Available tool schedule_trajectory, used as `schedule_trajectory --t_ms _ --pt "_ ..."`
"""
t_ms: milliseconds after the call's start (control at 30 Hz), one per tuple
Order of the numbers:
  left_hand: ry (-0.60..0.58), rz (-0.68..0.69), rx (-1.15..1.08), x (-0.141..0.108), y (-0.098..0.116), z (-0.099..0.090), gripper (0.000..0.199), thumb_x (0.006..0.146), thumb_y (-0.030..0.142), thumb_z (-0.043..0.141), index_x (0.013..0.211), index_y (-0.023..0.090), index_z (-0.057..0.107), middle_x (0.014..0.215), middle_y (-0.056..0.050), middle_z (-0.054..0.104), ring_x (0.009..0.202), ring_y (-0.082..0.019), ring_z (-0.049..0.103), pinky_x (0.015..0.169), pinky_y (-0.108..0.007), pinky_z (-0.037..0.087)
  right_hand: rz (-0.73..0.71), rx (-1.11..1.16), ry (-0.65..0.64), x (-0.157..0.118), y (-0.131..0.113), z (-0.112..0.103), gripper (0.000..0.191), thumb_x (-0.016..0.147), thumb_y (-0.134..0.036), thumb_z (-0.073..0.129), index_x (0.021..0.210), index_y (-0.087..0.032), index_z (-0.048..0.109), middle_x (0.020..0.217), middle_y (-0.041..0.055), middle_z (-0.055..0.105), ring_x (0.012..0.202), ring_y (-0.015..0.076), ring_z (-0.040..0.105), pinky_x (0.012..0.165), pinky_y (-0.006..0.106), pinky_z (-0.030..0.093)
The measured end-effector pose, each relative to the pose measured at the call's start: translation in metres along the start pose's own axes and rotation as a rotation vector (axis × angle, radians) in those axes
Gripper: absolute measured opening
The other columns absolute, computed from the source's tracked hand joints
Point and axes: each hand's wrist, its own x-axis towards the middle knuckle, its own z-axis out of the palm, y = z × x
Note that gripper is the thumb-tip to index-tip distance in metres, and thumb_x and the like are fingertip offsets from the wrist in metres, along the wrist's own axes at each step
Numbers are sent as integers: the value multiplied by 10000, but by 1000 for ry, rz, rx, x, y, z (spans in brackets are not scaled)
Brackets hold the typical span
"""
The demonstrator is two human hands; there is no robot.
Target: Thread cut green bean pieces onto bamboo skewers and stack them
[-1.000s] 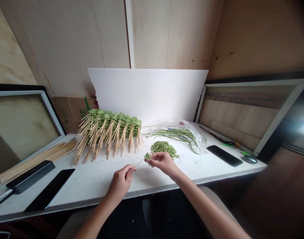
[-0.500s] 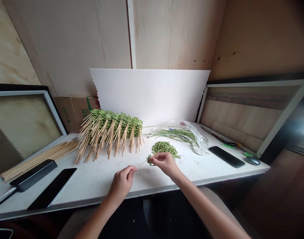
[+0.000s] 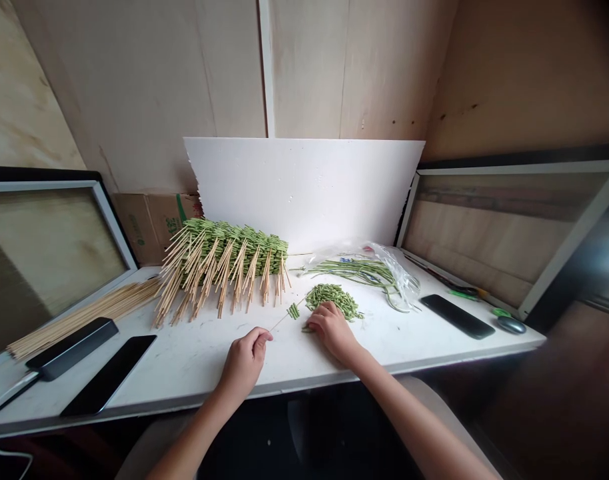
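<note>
A white table [image 3: 184, 360] is backed by a wall [image 3: 309, 73]. A skewer [image 3: 280, 322], pinched by the left hand [image 3: 247, 352], is angled forward-right; the right hand's [image 3: 332, 333] grip cannot be told.

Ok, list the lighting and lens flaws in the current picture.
Head view: hazy glare at the right edge; upper-right corner nearly black; apparent wide-angle stretch on the right framed panel; soft shadow on the white table between the left hand and right hand; little detail in the dark below.
</note>
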Motion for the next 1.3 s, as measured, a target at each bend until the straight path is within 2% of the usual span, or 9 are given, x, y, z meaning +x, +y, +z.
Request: schedule_trajectory --t_ms 100,167,267,400,567,767,933,1133,1300 --pt "-5 -2 0 0 0 1 359 1019 388 422 911 189 701 616 4 619 559 -163 570 606 -250 407 37 28 37 1 -1 3 227 971 -162 597 875 -234 789 979 118 740 1117 344 558 945 488 462" --pt "0 0 -4 -1 -1 1 356 1015 388 427 910 188 703 629 0 628 566 -163 573 611 -250 409 90 137 77 2 -1 1 195 972 -199 604 878 -224 773 976 120 742 1111 345 571 937 486 469" --pt "0 -3 -18 -1 -2 1 359 1017 402 427 911 188 695 620 7 609 558 -160 559 611 -250 409 244 487 111 6 3 -3 161 961 -330 649 942 -213 758 965 111 756 1008 315 643 849 445 513" --pt "-9 -16 -50 0 -2 1 379 1019 445 430 900 190 684 575 26 546 525 -156 517 581 -246 398 437 1010 115 12 8 -10 388 824 -492 800 1102 -225 759 980 87 769 915 270 692 776 385 530" --pt "-22 -13 -69 -1 -2 0 391 1020 467 432 907 189 683 601 13 564 537 -160 508 575 -249 391 544 1367 176 16 7 -19 338 752 -500 861 967 -246 800 919 51 747 882 224 670 750 334 519" --pt "-69 -30 -121 -2 -5 5 398 1020 488 441 929 183 680 604 16 523 542 -160 489 559 -251 371 582 1427 211 15 6 -20 361 716 -502 891 955 -244 810 1001 85 764 987 267 681 799 370 527" --pt "-121 -87 -275 -3 -9 13 423 1012 520 455 899 170 664 573 33 476 522 -148 471 531 -241 360 594 1491 226 14 8 -18 400 694 -432 918 1033 -253 807 958 70 752 911 244 671 756 360 518" --pt "-148 -95 -287 -5 -11 16 432 1004 531 476 899 160 671 570 30 495 522 -142 475 540 -241 366 569 1512 226 13 6 -18 319 724 -461 893 944 -245 813 899 58 724 878 223 646 684 312 496" --pt "-159 -98 -289 -5 -8 16 437 1008 531 471 909 158 676 564 32 490 525 -144 475 547 -246 369 566 1464 178 13 1 -21 342 745 -526 864 911 -236 790 923 77 752 925 248 682 694 317 510"
